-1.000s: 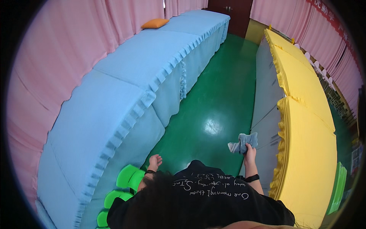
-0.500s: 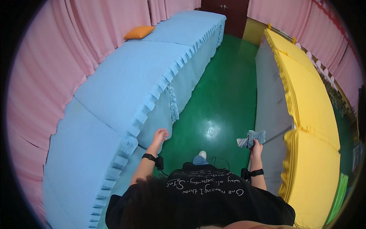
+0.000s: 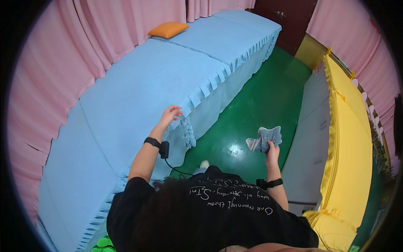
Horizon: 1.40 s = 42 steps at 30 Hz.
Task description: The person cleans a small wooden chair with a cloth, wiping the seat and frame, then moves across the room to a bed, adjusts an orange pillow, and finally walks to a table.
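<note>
My right hand (image 3: pixel 272 150) is closed on a crumpled grey-blue cloth (image 3: pixel 267 137) with a pale edge, held over the green floor. My left hand (image 3: pixel 171 113) holds nothing; its fingers are loosely bent. It hovers by the ruffled front edge of a long table with a light-blue cover (image 3: pixel 138 88), and I cannot tell whether it touches the cover. A gathered blue tie (image 3: pixel 187 132) hangs from that edge just beyond this hand.
An orange cushion (image 3: pixel 168 30) lies at the far back of the blue cover, against pink curtains (image 3: pixel 109 29). A yellow-topped row (image 3: pixel 350 155) with grey sides runs along the right. Green floor (image 3: pixel 247 109) leads to a dark red door (image 3: pixel 283 21).
I have moved forward and turned toward the blue-covered table. My left hand has risen to its edge. The right hand carries the cloth farther from the yellow row.
</note>
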Each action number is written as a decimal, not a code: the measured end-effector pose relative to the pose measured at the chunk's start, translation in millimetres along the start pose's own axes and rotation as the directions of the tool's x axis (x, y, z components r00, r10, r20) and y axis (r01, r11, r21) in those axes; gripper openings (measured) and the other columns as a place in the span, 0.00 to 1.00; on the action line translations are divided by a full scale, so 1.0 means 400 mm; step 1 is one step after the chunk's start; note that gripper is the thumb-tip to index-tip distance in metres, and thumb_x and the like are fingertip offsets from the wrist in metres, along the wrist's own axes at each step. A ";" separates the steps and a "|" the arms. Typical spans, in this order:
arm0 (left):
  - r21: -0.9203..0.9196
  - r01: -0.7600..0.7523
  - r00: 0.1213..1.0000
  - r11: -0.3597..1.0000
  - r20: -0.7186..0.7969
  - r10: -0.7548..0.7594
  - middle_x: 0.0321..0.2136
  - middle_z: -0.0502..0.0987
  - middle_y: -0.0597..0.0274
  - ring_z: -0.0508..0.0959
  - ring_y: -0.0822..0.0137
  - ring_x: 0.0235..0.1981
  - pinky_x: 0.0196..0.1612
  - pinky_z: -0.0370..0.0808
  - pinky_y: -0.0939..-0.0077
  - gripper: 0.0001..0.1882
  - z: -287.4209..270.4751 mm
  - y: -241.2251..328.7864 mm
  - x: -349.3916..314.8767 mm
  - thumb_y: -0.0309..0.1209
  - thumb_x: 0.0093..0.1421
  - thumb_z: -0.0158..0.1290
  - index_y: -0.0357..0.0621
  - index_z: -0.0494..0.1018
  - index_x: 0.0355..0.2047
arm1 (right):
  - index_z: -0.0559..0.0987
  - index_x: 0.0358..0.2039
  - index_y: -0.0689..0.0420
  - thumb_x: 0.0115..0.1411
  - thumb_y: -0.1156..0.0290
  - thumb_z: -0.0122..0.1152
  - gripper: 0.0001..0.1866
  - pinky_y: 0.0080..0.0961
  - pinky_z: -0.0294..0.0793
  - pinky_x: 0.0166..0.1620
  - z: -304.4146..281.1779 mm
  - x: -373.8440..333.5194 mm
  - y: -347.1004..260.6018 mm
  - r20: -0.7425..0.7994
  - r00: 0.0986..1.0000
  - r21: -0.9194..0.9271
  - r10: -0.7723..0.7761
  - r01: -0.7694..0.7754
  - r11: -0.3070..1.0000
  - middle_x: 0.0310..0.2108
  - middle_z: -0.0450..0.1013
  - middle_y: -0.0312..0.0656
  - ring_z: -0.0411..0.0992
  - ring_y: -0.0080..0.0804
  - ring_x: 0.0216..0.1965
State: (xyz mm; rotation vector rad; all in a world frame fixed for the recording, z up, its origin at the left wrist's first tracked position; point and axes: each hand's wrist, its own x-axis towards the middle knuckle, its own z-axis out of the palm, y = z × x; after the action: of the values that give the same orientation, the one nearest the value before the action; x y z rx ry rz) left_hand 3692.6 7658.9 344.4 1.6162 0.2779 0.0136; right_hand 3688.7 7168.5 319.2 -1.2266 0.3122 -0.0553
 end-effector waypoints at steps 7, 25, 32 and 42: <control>-0.008 0.013 0.997 1.000 -0.076 -0.013 0.32 0.73 0.63 0.72 0.73 0.34 0.35 0.69 0.76 0.13 -0.052 0.074 0.445 0.32 0.56 0.40 0.45 0.68 0.40 | 0.70 0.41 0.64 0.52 0.72 0.53 0.16 0.23 0.67 0.38 0.104 0.342 0.026 -0.022 0.993 -0.067 0.112 -0.114 0.991 0.35 0.69 0.38 0.68 0.27 0.35; 0.414 -0.065 0.805 0.908 -0.516 0.293 0.25 0.75 0.58 0.74 0.70 0.27 0.31 0.69 0.79 0.11 -0.342 0.399 1.441 0.27 0.50 0.43 0.37 0.72 0.31 | 0.69 0.43 0.63 0.53 0.73 0.52 0.16 0.23 0.66 0.42 0.709 1.415 -0.161 0.209 0.978 -0.040 0.018 -0.010 0.999 0.39 0.69 0.38 0.68 0.27 0.39; 0.416 0.319 0.767 0.852 -0.641 0.025 0.26 0.76 0.56 0.75 0.65 0.31 0.36 0.70 0.74 0.11 -0.410 0.245 1.596 0.28 0.49 0.47 0.37 0.73 0.31 | 0.67 0.45 0.62 0.53 0.74 0.50 0.18 0.31 0.65 0.47 1.044 1.871 -0.127 0.550 0.808 0.147 0.213 -0.345 0.927 0.42 0.68 0.40 0.66 0.33 0.43; 0.507 0.421 0.753 0.752 -0.657 0.021 0.31 0.75 0.53 0.74 0.62 0.35 0.39 0.69 0.72 0.12 -0.435 0.299 1.753 0.29 0.48 0.47 0.40 0.72 0.33 | 0.64 0.48 0.58 0.55 0.69 0.45 0.19 0.44 0.64 0.51 1.241 2.120 0.079 0.619 0.470 -0.040 0.629 -0.782 0.622 0.46 0.66 0.43 0.66 0.41 0.47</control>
State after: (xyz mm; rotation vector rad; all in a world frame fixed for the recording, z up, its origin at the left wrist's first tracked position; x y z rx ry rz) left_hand 4361.7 7956.1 361.7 2.2150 1.1039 0.3295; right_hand 4626.9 7456.9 264.6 -0.7095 0.2443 1.0020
